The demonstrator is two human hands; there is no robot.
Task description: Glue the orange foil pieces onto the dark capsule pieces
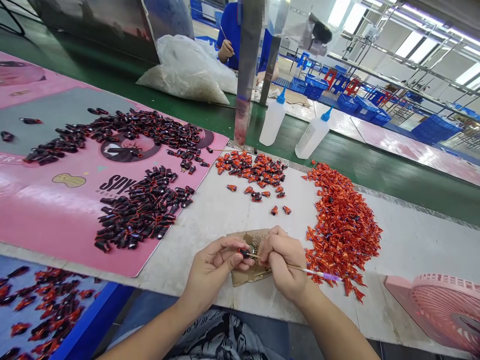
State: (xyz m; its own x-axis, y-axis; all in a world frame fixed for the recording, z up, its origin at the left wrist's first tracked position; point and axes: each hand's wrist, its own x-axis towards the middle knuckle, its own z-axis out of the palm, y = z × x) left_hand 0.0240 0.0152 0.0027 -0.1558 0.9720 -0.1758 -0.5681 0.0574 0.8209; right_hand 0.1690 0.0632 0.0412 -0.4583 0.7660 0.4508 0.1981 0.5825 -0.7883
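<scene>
While dark pieces (142, 210) lie heaped on the pink sheet (56, 220) well left of the cardboard scrap (247, 276), the left hand (210, 270) pinches a small black piece (243, 253) between thumb and fingertips just above that scrap. The right hand (283, 265), also over the scrap, grips a thin stick (311, 271) whose tip meets the piece; right of the scrap lies a red-orange pile (343, 230), then a pink fan (446, 310).

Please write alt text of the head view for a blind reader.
The left hand pinches a small black piece while the right hand holds a thin stick to it, over a cardboard scrap. Piles of black pieces and red pieces lie on the table.
</scene>
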